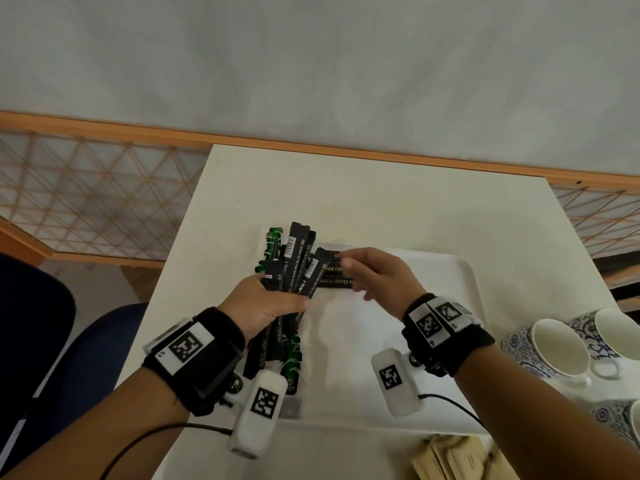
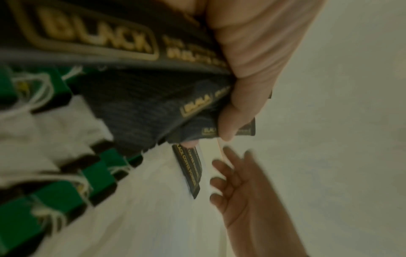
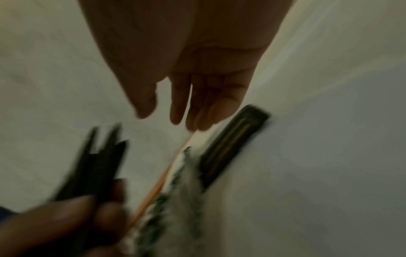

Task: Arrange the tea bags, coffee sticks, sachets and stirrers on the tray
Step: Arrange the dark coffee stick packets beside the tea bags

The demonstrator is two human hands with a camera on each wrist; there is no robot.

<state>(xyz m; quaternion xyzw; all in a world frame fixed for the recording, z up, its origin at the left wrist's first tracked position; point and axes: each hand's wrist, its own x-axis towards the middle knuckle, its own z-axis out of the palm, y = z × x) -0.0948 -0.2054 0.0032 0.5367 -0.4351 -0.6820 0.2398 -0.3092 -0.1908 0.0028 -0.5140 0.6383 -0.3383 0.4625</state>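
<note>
Nearby, mugs (image 1: 554, 346) (patterned) beside tray (image 1: 464, 271)

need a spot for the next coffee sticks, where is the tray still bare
The white tray is bare on its right half, between the laid coffee sticks and the right rim, and along its near part below the right hand. The left edge is crowded: green tea bags and the left hand holding a bundle of sticks.

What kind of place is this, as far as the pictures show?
Probably a tea and coffee corner in an office or guest room: a small white table against a wall, patterned cups, and a white tray with black coffee sticks.
</note>
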